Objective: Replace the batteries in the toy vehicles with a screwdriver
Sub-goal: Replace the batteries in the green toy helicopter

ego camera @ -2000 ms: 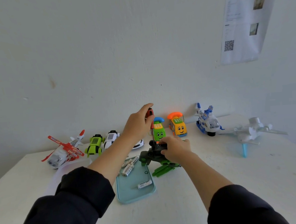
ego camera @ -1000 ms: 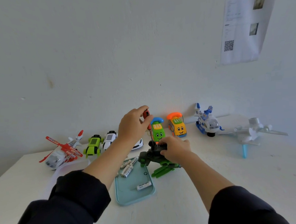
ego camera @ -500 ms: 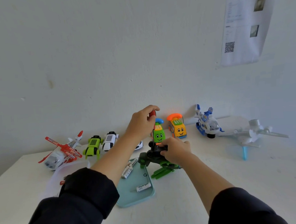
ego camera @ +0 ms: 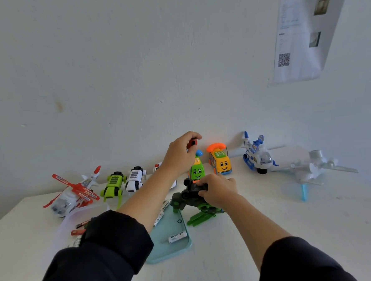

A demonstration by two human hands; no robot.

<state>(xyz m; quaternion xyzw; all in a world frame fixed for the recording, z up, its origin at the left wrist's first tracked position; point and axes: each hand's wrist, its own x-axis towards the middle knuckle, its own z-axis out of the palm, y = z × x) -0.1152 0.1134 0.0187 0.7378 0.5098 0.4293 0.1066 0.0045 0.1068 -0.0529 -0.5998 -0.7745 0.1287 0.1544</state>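
A dark green and black toy vehicle [ego camera: 189,199] stands upturned on the table beside the light blue tray [ego camera: 165,250]. My right hand [ego camera: 219,189] grips its top and holds it in place. My left hand [ego camera: 180,154] grips the red handle of a screwdriver [ego camera: 192,143] held upright above the toy; the shaft is mostly hidden behind my fingers. One white battery [ego camera: 177,237] lies in the tray, and a few more batteries [ego camera: 162,210] lie at its far edge, partly hidden by my left forearm.
Toys line the wall: a red and white helicopter [ego camera: 75,193], a lime car [ego camera: 113,185], a white car [ego camera: 136,179], a green phone car [ego camera: 196,170], an orange phone car [ego camera: 220,161], a blue and white helicopter [ego camera: 256,155], a pale plane [ego camera: 312,168]. A clear tub [ego camera: 76,221] holds batteries at left.
My left hand has turned the screwdriver handle between its fingers and shifted slightly up and right over the toy. My right hand has stayed on the green toy.
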